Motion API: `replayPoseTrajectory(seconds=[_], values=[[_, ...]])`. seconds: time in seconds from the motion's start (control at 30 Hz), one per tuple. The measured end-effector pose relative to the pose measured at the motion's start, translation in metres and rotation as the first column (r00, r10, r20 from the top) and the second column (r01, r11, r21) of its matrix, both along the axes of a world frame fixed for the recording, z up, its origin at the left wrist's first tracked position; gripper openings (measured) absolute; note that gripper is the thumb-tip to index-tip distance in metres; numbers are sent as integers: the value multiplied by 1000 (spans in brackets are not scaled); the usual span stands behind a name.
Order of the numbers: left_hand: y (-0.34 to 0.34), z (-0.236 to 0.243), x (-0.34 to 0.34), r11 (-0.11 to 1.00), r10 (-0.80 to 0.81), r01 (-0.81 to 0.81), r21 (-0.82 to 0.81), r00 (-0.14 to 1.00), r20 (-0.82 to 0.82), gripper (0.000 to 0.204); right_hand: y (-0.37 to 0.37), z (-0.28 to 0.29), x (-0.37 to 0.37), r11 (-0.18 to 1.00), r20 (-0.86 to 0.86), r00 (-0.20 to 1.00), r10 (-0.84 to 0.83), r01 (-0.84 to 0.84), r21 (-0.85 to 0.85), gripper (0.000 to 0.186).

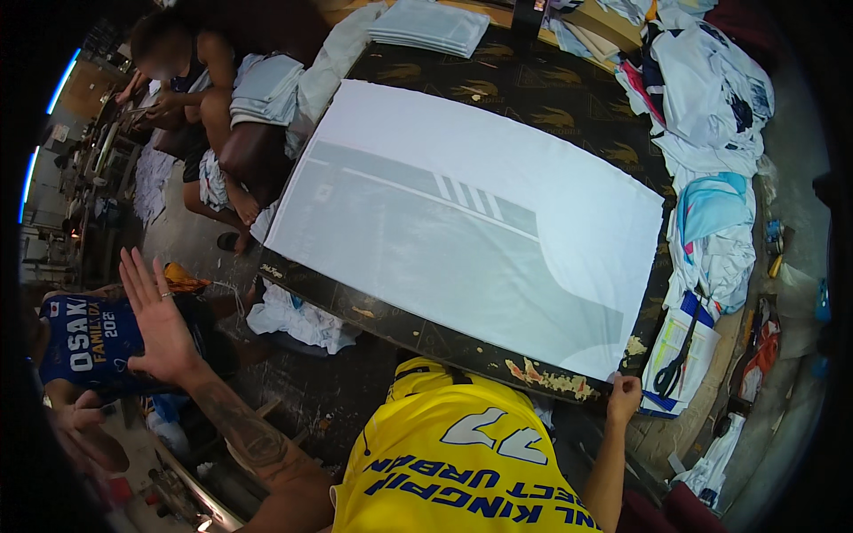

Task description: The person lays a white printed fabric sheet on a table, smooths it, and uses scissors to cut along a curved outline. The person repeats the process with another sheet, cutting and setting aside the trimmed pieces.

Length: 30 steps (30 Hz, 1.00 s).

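A large white fabric panel [418, 240] lies flat on the dark table, with a pale grey printed shape and several white slanted stripes on it. My left hand [164, 324] is raised off to the left, away from the fabric, palm showing and fingers spread, with nothing in it. At the near right corner of the panel is my right hand [625, 395], its fingers closed on the fabric's edge. Black-handled scissors [673, 369] lie on papers [697, 342] just right of that hand.
The dark board tabletop [506, 84] has a chipped near edge. Folded pale fabric [429, 25] sits at its far side; heaped garments [711, 107] line the right. One person [200, 71] sits far left beside stacked cloth [267, 89]; another in a blue jersey [98, 333] is nearer.
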State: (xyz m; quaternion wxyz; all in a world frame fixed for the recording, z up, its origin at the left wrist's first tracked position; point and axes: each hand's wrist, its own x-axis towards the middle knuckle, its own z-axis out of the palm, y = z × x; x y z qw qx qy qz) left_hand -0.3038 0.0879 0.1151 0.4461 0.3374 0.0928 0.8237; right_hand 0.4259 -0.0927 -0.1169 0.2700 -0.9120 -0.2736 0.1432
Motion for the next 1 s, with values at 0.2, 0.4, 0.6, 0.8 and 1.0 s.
replayPoseTrajectory(seconds=[0.2, 0.4, 0.6, 0.8, 1.0], values=[[-4, -91, -11, 870, 127, -120, -478, 992, -18, 84, 96, 89, -103, 842, -583, 620, 526, -279, 463, 86], [-101, -289, 80, 86, -22, -190, -978, 981, -193, 56, 203, 126, -332, -100, -435, -320, 842, -884, 457, 105], [-196, -302, 141, 301, -750, -587, -752, 342, -567, 34, 210, 131, -496, -208, -530, -654, 540, -714, 669, 132], [-214, -276, 148, 163, -868, -521, -838, 328, -372, 31, 228, 143, -557, -171, -736, -431, 522, -898, 404, 59], [-181, -242, 122, 218, -918, -489, -845, 192, -348, 29, 200, 163, -588, -626, -136, -854, 501, -467, 624, 81]])
